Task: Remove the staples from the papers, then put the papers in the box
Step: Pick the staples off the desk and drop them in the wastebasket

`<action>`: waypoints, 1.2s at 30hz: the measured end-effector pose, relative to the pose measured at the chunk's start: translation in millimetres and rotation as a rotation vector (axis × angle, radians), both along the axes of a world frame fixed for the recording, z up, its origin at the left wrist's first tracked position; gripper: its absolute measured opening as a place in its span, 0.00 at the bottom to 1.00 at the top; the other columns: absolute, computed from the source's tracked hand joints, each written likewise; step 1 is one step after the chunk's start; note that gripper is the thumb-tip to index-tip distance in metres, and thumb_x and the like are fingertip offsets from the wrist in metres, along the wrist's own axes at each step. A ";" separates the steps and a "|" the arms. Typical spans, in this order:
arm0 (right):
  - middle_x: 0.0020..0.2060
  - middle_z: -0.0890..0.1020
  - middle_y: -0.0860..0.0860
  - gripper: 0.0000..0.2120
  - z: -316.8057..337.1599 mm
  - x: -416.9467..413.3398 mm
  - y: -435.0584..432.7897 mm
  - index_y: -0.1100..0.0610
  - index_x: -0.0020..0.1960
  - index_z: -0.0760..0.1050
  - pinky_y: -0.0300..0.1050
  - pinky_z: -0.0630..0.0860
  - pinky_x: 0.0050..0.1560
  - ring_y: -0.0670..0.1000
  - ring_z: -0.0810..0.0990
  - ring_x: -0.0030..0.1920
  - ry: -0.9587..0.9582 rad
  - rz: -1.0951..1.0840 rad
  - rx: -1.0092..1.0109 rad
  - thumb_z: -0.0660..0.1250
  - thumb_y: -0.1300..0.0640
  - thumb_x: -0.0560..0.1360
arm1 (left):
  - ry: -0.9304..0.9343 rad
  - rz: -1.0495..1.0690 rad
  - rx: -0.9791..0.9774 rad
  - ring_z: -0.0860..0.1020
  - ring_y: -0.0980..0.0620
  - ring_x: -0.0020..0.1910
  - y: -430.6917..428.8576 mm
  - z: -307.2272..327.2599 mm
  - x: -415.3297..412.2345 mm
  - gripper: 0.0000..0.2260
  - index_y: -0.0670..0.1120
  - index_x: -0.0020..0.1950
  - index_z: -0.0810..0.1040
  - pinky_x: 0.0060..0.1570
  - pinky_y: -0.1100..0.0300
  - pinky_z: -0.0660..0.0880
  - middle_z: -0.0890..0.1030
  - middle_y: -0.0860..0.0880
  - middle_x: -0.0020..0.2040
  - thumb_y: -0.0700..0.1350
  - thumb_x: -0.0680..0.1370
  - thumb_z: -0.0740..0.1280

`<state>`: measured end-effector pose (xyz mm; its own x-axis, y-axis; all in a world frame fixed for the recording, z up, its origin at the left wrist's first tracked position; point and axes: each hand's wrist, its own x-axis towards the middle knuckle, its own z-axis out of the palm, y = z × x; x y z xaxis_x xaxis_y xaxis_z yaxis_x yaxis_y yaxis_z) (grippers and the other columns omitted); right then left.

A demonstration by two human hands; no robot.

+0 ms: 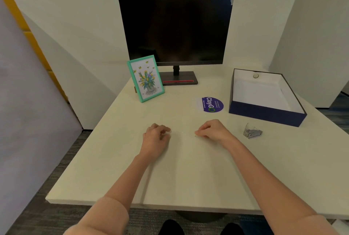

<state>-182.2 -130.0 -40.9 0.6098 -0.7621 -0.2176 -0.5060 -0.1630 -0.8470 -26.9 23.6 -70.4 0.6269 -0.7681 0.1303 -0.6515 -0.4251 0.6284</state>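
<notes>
Left of the box (264, 116), both hands rested on the worktop (188, 170): left hand (155, 138) loosely curled, empty; right hand (214, 130) with fingers (202, 132) bunched, perhaps on a staple, couldn't tell. The papers (260, 95) seemingly lay inside the box, the staple remover (252, 132) parked just beside it, probably finished with.

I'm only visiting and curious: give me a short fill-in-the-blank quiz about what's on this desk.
1. The framed flower picture stands beside a black ____.
2. The open box sits on the person's ____ side.
3. The metal staple remover lies on the table, close to the blue ____.
4. The round purple sticker reads ____.

Missing words: monitor; right; box; ClayGo
</notes>
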 end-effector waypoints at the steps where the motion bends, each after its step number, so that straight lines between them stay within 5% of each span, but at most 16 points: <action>1: 0.38 0.82 0.54 0.06 1.2 -0.9 -4.8 0.57 0.36 0.78 0.41 0.74 0.43 0.50 0.78 0.39 -0.012 -0.028 0.003 0.76 0.62 0.66 | 0.016 -0.001 -0.008 0.76 0.50 0.48 -3.3 0.8 1.3 0.09 0.51 0.55 0.82 0.58 0.51 0.72 0.74 0.53 0.46 0.44 0.76 0.65; 8: 0.35 0.82 0.53 0.12 4.5 8.9 -11.9 0.63 0.47 0.81 0.34 0.74 0.34 0.46 0.79 0.32 0.156 0.080 -0.037 0.76 0.65 0.65 | 0.128 0.050 -0.019 0.76 0.53 0.39 -20.7 8.5 10.1 0.04 0.47 0.46 0.83 0.42 0.65 0.69 0.78 0.53 0.35 0.43 0.73 0.71; 13: 0.34 0.82 0.46 0.08 -1.7 17.9 -11.1 0.51 0.33 0.79 0.49 0.77 0.57 0.51 0.82 0.47 0.260 0.133 -0.172 0.78 0.58 0.62 | 0.110 0.021 0.060 0.75 0.53 0.40 -27.0 13.3 15.6 0.02 0.47 0.40 0.81 0.41 0.65 0.69 0.77 0.55 0.33 0.42 0.71 0.73; 17: 0.34 0.81 0.46 0.07 -0.9 21.6 -11.2 0.51 0.32 0.78 0.53 0.74 0.61 0.53 0.82 0.51 0.324 0.197 -0.209 0.76 0.57 0.64 | 0.087 -0.023 0.113 0.75 0.52 0.39 -30.2 15.3 18.9 0.10 0.53 0.32 0.76 0.41 0.63 0.69 0.78 0.53 0.33 0.42 0.70 0.73; 22: 0.43 0.82 0.51 0.03 3.8 19.3 -16.6 0.55 0.41 0.79 0.40 0.74 0.47 0.49 0.78 0.45 0.310 0.264 -0.140 0.73 0.58 0.70 | 0.060 -0.083 0.163 0.74 0.53 0.37 -32.5 18.4 21.5 0.04 0.49 0.38 0.78 0.34 0.65 0.67 0.78 0.51 0.36 0.42 0.72 0.71; 28: 0.50 0.85 0.57 0.04 2.5 19.3 -17.6 0.56 0.40 0.80 0.43 0.74 0.50 0.50 0.78 0.45 0.225 0.256 -0.094 0.74 0.59 0.69 | -0.046 -0.167 0.197 0.74 0.51 0.41 -35.6 15.0 21.5 0.03 0.47 0.42 0.75 0.43 0.62 0.68 0.79 0.49 0.41 0.43 0.75 0.67; 32: 0.43 0.84 0.50 0.05 -1.5 28.5 -14.7 0.52 0.35 0.79 0.50 0.75 0.59 0.52 0.82 0.52 0.318 0.274 -0.164 0.75 0.56 0.66 | -0.028 -0.160 0.200 0.74 0.51 0.40 -38.1 12.7 22.5 0.05 0.49 0.40 0.73 0.43 0.62 0.69 0.78 0.51 0.39 0.43 0.74 0.67; 36: 0.36 0.79 0.45 0.09 1.4 29.1 -13.4 0.51 0.36 0.76 0.43 0.75 0.49 0.49 0.79 0.43 0.323 0.258 -0.185 0.76 0.57 0.66 | 0.110 -0.124 0.185 0.73 0.54 0.36 -40.1 17.4 25.4 0.06 0.49 0.41 0.75 0.37 0.63 0.69 0.74 0.54 0.34 0.43 0.72 0.71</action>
<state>-153.1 -143.4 -39.5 0.7080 -0.6384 -0.3021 -0.6625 -0.4522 -0.5971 -1.5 -16.6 -53.0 0.5291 -0.8444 -0.0841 -0.6377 -0.4610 0.6172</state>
